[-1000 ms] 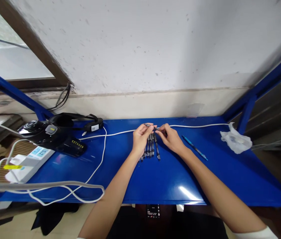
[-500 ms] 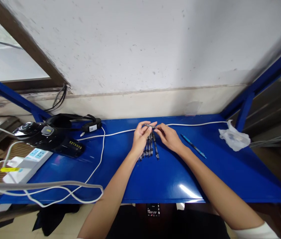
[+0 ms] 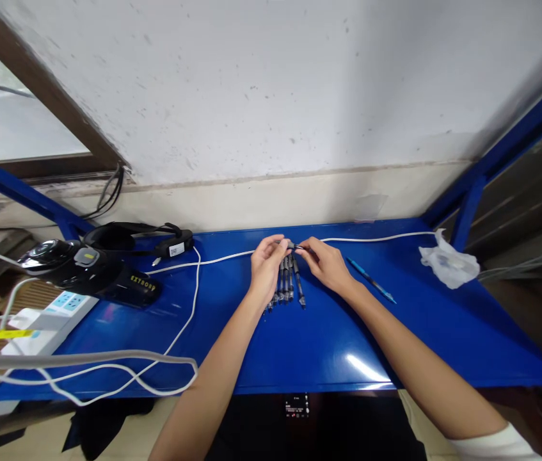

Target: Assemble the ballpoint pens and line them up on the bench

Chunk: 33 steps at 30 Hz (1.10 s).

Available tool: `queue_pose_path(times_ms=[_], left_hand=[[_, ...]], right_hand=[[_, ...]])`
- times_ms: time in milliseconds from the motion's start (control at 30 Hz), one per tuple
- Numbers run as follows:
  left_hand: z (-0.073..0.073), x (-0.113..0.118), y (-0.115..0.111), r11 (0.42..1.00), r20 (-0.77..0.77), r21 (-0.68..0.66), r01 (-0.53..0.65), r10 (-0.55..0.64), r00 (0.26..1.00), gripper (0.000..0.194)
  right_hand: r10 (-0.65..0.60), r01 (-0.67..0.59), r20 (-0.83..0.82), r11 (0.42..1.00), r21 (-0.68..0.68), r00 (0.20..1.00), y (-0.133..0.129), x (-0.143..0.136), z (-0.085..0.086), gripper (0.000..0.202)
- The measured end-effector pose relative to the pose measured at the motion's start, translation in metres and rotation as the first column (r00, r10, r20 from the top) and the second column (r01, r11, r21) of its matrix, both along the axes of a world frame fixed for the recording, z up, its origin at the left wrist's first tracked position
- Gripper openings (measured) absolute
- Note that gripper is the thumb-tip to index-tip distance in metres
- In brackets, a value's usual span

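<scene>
Left hand (image 3: 263,269) pinches the dark pen (image 3: 292,245) toward the table's (image 3: 309,352) far edge, right hand (image 3: 329,266) fingertip-gripping its other end; best keep both ends aligned, force light, clear of the row of pens (image 3: 290,282).

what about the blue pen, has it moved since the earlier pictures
No, the blue pen keeps the same place and slant relative to the white plastic bag; only the view shifted.

A white power strip (image 3: 63,314) lies near a glossy black device (image 3: 114,280)
</scene>
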<state>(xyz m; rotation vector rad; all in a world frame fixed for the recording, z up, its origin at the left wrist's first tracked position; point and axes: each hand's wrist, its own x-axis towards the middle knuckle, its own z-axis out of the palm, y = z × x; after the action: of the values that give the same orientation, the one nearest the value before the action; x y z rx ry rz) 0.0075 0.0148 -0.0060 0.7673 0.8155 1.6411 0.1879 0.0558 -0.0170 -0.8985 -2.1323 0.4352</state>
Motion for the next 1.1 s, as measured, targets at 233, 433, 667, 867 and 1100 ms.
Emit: queue_pose_path(times_ms=[233,433,667,867,1100], left_hand=[[0.0003,-0.0017,0.0001,0.998,0.076,0.060,0.030,-0.035,0.996,0.048],[0.0001,-0.0041,0.0013,0.997,0.090,0.068,0.032,-0.038,0.995,0.052],[0.0008,-0.0067,0.0026,0.999,0.013,-0.011,-0.031,0.031,0.999,0.033],[0.0016,-0.0077,0.0016,0.999,-0.010,0.006,-0.033,0.033,0.999,0.035],[-0.0021,-0.0083,0.0025,0.999,0.000,0.033,-0.009,0.009,1.000,0.045]], right_hand=[[-0.011,0.012,-0.014,1.000,0.025,1.000,-0.0007,0.0005,0.0000,0.023],[-0.020,0.021,-0.025,0.999,0.041,0.999,0.0000,0.0004,0.0000,0.023],[0.004,-0.002,-0.024,0.997,0.073,1.000,-0.0013,-0.0004,0.0008,0.022],[0.000,0.004,-0.041,0.995,0.099,0.999,-0.0028,-0.0008,0.0021,0.022],[-0.013,0.017,-0.038,0.993,0.117,0.999,-0.0014,-0.0003,0.0008,0.022]])
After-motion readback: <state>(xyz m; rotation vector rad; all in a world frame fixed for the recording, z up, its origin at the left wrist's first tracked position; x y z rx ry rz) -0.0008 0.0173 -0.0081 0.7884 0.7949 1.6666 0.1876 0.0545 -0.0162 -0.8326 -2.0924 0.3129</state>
